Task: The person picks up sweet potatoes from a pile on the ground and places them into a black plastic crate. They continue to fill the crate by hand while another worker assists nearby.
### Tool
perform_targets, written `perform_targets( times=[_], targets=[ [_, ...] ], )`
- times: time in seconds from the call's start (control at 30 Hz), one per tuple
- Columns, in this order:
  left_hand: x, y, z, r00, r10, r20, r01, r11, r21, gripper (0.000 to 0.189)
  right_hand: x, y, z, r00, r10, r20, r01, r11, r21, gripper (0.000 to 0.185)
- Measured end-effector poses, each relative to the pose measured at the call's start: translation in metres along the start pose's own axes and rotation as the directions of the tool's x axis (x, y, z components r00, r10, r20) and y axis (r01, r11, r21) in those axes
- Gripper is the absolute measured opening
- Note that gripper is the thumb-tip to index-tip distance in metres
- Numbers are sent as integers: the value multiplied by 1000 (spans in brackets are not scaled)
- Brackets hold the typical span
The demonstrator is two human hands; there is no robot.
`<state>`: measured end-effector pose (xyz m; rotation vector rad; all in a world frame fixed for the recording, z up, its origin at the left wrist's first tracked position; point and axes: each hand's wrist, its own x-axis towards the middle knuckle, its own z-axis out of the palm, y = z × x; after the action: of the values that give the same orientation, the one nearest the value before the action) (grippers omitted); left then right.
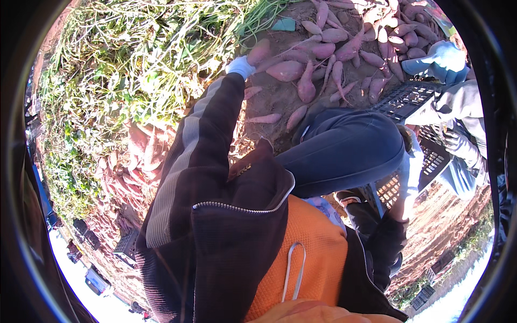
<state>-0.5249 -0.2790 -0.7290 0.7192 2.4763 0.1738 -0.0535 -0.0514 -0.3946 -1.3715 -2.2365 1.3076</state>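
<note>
My left hand (241, 67), in a white glove, reaches out at the upper middle and grips a blurred pink sweet potato (259, 52). Many more sweet potatoes (286, 71) lie on the soil to its right. My right hand (411, 163), also in a white glove, is beside my bent knee (363, 141) and a black plastic crate (389, 190). Its fingers are partly hidden by the knee and shadow, so its grip is unclear.
Cut vines (133, 60) cover the ground at left, with another sweet potato heap (141, 149) below. At right, a co-worker's blue-gloved hand (448, 60) and white-gloved hand (460, 144) are near a second black crate (410, 97). A green scrap (284, 24) lies near the vines.
</note>
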Motion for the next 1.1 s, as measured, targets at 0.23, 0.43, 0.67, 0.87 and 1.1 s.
perform_targets(
  times=[0.23,0.43,0.67,0.87,1.1],
  targets=[
    [-2,-13,22,898,391,201,-196,765,-613,75,-13,19,-13,995,41,-87,-50,993,-104,27],
    [-34,29,-7,712,340,615,316,626,-713,47,-17,12,-16,992,21,-121,-29,997,-66,25],
    [-152,55,-101,850,289,441,419,137,-898,37,-20,4,-41,980,-73,-184,69,997,-27,26],
    [-199,130,-209,748,618,242,81,277,-957,40,-2,-39,-34,905,-390,-170,362,916,-172,37],
    [-238,342,-248,249,879,407,-118,444,-888,55,25,-45,-49,583,-783,-217,404,511,-759,65]
  ],
)
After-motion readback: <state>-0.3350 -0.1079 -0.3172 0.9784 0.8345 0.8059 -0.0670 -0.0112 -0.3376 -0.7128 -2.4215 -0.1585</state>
